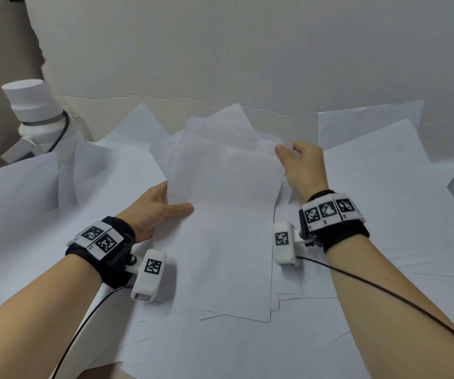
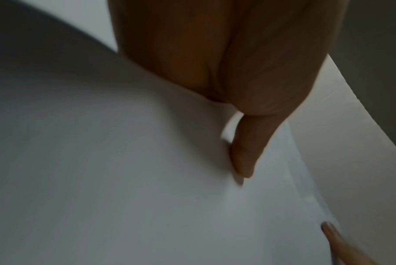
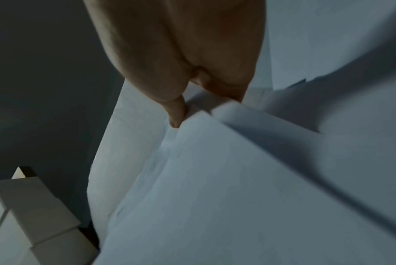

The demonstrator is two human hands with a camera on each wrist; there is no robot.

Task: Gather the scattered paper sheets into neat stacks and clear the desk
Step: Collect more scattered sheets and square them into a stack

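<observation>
**A:** Item one, what is in hand?

**B:** A batch of plain white paper sheets (image 1: pixel 228 170), centre of the worktop, its far end lifted and curving up off the pile, its near end lying flat on the sheets below. The edges are not yet squared; the far corners fan out.

**A:** Left hand?

**B:** Left hand (image 1: pixel 156 207) at the left edge of the batch, thumb laid flat on top, the other fingers out of sight under the paper. I read it as a pinch on the edge. Forearm comes in low from the near left, wrist just above the paper.

**A:** Right hand?

**B:** Right hand (image 1: pixel 301 166) at the far right edge, thumb on the upper face, fingers curled behind, pinching the sheets. Wrist raised, forearm reaching in from the near right.

**A:** Rest of the lot?

**B:** Loose white sheets (image 1: pixel 379 187) spread to the right, more to the left (image 1: pixel 29 192), and a layer along the near side (image 1: pixel 220 351). All overlapping at odd angles. A white cylindrical machine base (image 1: pixel 33 108) stands at the far left.

**A:** Progress?

**B:** Early, by my judgement. One batch gathered and being aligned; no finished stack in view, and the worktop is covered nearly throughout.
</observation>
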